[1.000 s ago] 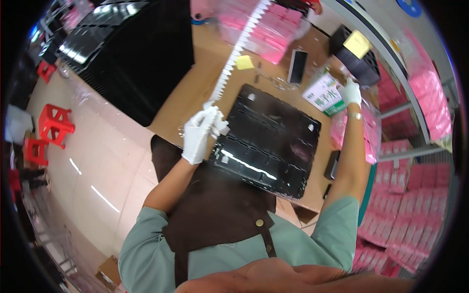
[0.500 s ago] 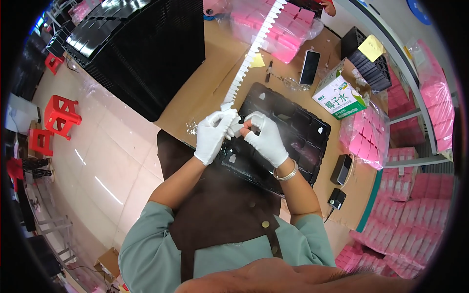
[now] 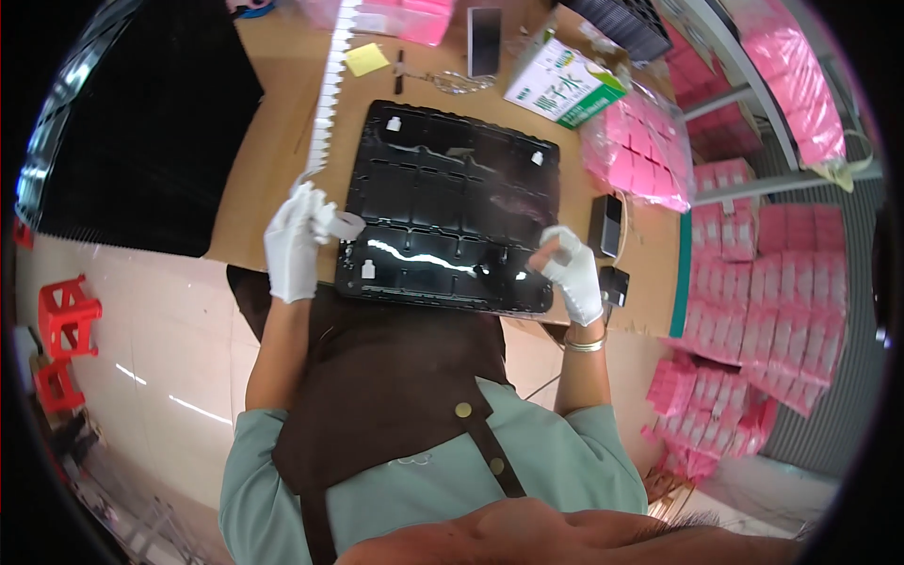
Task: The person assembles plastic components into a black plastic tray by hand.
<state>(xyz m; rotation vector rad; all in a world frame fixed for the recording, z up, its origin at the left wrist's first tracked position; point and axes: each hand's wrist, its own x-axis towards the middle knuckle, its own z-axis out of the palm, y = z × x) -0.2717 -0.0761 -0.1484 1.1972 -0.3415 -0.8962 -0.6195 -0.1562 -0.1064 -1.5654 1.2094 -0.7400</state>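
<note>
Head view: the gloved left hand [image 3: 294, 247] stands beside the left edge of a black tray [image 3: 452, 200], fingers closed on one long white strip [image 3: 326, 108] extending away across the table [image 3: 268, 165]. The gloved right hand [image 3: 572, 273] is bent at the tray's near right corner; whether it grips anything cannot be told. One tray lies flat between the hands, with three distinct white tabs [image 3: 394, 123]; beyond are one phone [image 3: 484, 42] and one carton [image 3: 556, 89].

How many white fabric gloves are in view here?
2: one white fabric glove on the left hand, beside the left edge of the black plastic tray; the other glove on the right hand, near the tray's lower right corner.
</note>
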